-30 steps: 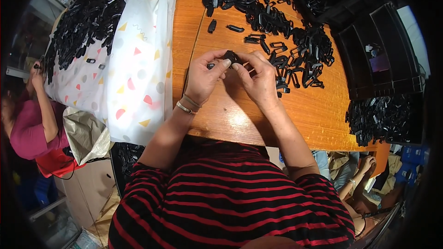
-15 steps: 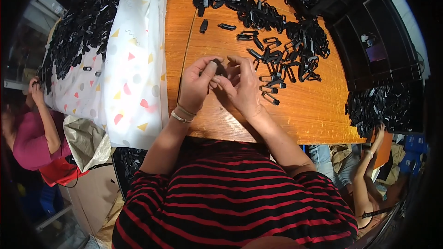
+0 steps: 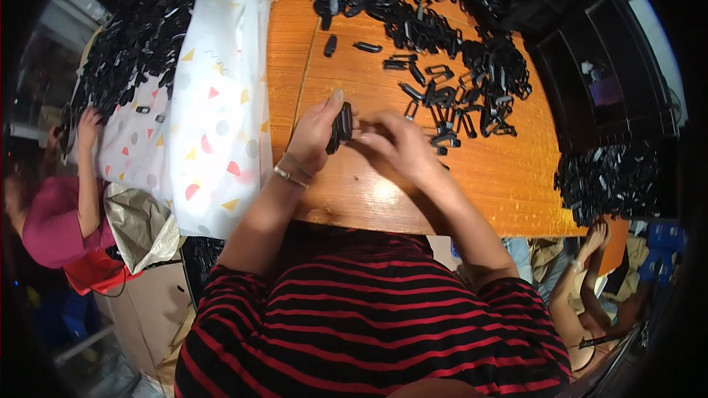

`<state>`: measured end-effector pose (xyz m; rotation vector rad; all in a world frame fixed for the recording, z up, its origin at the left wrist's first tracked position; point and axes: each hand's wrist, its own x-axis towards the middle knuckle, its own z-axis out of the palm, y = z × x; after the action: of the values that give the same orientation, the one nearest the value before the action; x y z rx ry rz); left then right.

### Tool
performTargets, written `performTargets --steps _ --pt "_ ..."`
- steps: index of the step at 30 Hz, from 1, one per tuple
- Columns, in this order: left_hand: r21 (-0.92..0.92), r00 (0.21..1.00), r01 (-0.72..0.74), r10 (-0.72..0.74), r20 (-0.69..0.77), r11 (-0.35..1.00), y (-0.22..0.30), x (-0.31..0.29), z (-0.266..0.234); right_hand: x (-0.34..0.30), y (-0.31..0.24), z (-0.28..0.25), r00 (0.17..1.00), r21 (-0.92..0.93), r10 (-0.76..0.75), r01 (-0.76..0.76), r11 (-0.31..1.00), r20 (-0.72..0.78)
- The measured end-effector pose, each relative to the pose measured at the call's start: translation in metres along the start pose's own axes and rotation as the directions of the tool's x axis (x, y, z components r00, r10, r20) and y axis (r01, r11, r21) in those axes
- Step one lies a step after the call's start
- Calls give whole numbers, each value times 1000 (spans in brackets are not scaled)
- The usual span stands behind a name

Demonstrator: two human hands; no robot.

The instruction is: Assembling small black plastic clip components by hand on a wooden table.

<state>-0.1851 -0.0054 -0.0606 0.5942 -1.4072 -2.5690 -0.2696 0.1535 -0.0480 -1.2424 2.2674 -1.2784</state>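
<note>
My left hand [image 3: 316, 131] is closed round an oblong black plastic piece [image 3: 342, 127] and holds it upright, thumb along its top. Just to the right is my right hand [image 3: 394, 144], its fingertips drawn together in a pinch beside the piece. Whether anything small sits between those fingertips I cannot make out. Both hands are over the orange-brown wooden table [image 3: 346, 191]. Beyond them lie many loose black plastic pieces [image 3: 442, 96], some of them open loops. A single black piece [image 3: 330, 46] lies apart, near the table's seam.
White patterned sheeting [image 3: 217, 118] covers the table's left part, with a heap of black pieces [image 3: 129, 51] behind it. At the right are a black crate [image 3: 605, 66] and another heap [image 3: 612, 177]. Co-workers' hands show at left [image 3: 88, 129] and right [image 3: 596, 239].
The black piece has turned upright in my left hand and shows more plainly. My right hand has drawn away from it to the right and down. The left co-worker's hand has shifted right.
</note>
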Motion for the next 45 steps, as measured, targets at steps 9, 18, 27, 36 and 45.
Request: performTargets --steps 9,18,27,36,45 --pt "972 836 -96 547 -38 214 50 94 -22 16 17 -36 971 -654 220 -228 721 -96" --pt "980 835 -111 518 183 -166 35 114 -26 20 21 -30 996 -532 75 -35 846 55" --pt "756 954 -290 238 181 587 38 50 -22 54 -13 -11 960 -292 -222 166 942 -169" --pt "87 982 -170 161 100 982 21 -1 -11 35 -18 17 975 367 69 13 930 -211" --pt "79 947 -319 322 -20 944 13 -8 -4 26 -26 12 952 235 -4 80 969 -307"
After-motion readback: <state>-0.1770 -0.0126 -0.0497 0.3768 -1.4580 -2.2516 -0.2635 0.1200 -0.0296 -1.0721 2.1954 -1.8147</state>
